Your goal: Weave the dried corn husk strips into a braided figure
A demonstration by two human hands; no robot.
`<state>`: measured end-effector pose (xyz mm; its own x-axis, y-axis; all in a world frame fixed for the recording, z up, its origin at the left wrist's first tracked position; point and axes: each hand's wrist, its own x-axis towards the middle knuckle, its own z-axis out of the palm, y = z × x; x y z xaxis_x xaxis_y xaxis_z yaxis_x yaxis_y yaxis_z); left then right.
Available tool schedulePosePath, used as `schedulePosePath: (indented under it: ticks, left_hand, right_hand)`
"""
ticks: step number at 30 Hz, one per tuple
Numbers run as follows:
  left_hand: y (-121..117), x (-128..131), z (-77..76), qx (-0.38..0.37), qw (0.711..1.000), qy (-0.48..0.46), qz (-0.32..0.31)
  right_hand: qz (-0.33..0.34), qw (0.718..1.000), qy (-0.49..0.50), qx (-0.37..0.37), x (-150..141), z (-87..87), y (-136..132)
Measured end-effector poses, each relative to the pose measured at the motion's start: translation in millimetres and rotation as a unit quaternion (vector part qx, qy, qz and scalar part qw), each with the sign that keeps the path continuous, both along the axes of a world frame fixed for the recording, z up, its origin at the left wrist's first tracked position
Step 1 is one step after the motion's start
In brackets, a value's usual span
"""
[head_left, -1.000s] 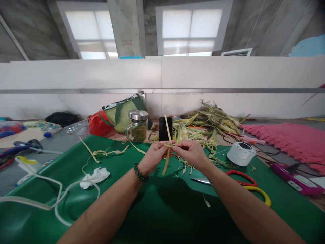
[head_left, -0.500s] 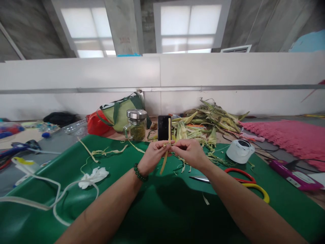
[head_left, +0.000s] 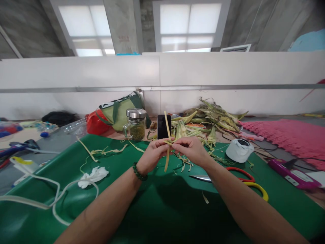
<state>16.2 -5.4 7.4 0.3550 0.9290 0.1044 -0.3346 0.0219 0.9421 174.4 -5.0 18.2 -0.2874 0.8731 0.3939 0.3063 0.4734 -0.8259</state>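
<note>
Above the green mat (head_left: 162, 210), my left hand (head_left: 154, 151) pinches pale yellow corn husk strips (head_left: 167, 126) where they cross. One strip stands nearly upright, with its lower end hanging beneath the fingers; a shorter piece lies across it. Fingertips of my right hand (head_left: 191, 149) are closed on the same crossing from the right side. How the strips are wound there is partly hidden by the fingers. Red and yellow handled scissors (head_left: 203, 178) lie under my right forearm. Just behind the hands a dark phone (head_left: 162, 127) stands upright.
Dried corn husks (head_left: 215, 117) are heaped at the back right. A glass jar mug (head_left: 137, 127) stands left of the phone. White cable (head_left: 57, 193) loops over the mat near crumpled tissue (head_left: 93, 177). To the right are a white container (head_left: 239, 151) and a purple power strip (head_left: 296, 174).
The upright strip swung vertical, then leaned left again at its top, while its lower end shifted right. Both hands stay together at the crossing. The view has tilted slightly.
</note>
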Motion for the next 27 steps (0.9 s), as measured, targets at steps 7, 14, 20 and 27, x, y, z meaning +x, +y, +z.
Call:
schedulePosePath:
  ticks: [7,14,20,27]
  left_hand:
    - [0.7,-0.7,-0.9,0.037,0.995,0.094,0.028]
    - [-1.1,-1.9,0.7,0.072,0.989,0.131,0.003]
    - [0.5,0.0,-1.4,0.060,0.986,0.151,0.034]
    - [0.6,0.0,-2.6,0.045,0.983,0.176,0.021]
  right_hand:
    - [0.002,0.999,0.015,-0.041,-2.6,-3.7,0.5]
    - [-0.048,0.998,-0.026,0.035,-3.4,-8.9,4.1]
    - [-0.085,0.988,-0.102,0.078,-3.1,-9.2,2.3]
    - [-0.151,0.964,-0.116,0.186,6.0,-2.9,1.0]
